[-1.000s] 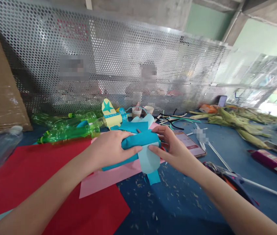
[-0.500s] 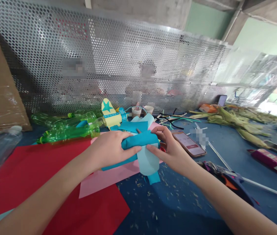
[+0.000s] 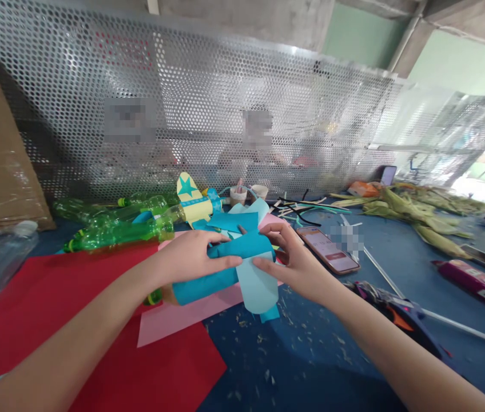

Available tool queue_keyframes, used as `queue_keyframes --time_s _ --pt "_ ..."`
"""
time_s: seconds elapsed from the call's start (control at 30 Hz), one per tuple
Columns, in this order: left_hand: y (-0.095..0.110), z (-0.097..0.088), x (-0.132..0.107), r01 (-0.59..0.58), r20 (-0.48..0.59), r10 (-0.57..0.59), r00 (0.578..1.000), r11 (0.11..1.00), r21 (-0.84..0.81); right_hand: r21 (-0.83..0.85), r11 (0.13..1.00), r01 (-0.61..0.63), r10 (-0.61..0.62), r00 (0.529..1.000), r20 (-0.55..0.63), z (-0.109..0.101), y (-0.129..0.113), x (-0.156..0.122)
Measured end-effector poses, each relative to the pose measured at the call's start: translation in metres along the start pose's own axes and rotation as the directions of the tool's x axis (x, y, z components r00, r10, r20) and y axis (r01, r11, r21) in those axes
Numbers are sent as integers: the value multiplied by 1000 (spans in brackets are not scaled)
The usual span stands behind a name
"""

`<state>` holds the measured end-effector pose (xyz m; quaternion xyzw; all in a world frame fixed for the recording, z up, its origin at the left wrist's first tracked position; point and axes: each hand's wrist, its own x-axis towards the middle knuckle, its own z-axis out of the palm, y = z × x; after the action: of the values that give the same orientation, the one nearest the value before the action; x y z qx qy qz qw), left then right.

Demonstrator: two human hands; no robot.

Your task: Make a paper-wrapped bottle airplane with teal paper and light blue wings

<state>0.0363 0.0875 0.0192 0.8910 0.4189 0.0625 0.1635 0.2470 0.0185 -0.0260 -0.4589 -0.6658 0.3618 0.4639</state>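
A plastic bottle wrapped in blue paper (image 3: 208, 285) lies sideways between my hands, with its neck and green cap (image 3: 153, 296) showing below my left wrist. My left hand (image 3: 189, 256) is closed over the top of the wrapped bottle, thumb along its near side. At the bottle's right end, my right hand (image 3: 289, 258) grips it with curled fingers. My right thumb presses on a pale blue paper piece (image 3: 258, 286) with a rounded lower edge, which hangs over the front of the bottle. Whether that piece is glued on cannot be seen.
Pink paper (image 3: 191, 320) and red paper (image 3: 109, 355) lie underneath at left. Green bottles (image 3: 126, 233) and a yellow paper-covered bottle model (image 3: 195, 209) stand behind. To the right are a phone (image 3: 328, 250), a glue gun (image 3: 401, 317), a glue stick (image 3: 469, 331) and dry husks (image 3: 414, 220).
The wrapped bottle has turned slightly, so its neck and green cap now show under my left wrist. Both hands have shifted a little left and keep their hold.
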Motion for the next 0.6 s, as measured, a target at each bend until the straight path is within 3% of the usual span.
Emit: queue_keyframes --time_s 0.2,0.6 --pt "-12 -7 3 26 119 -19 993 998 -58 3 1000 6 -7 1000 24 1 8 2" --pt "-11 -9 0 26 127 -17 992 997 -70 137 991 -16 4 996 84 1 11 3"
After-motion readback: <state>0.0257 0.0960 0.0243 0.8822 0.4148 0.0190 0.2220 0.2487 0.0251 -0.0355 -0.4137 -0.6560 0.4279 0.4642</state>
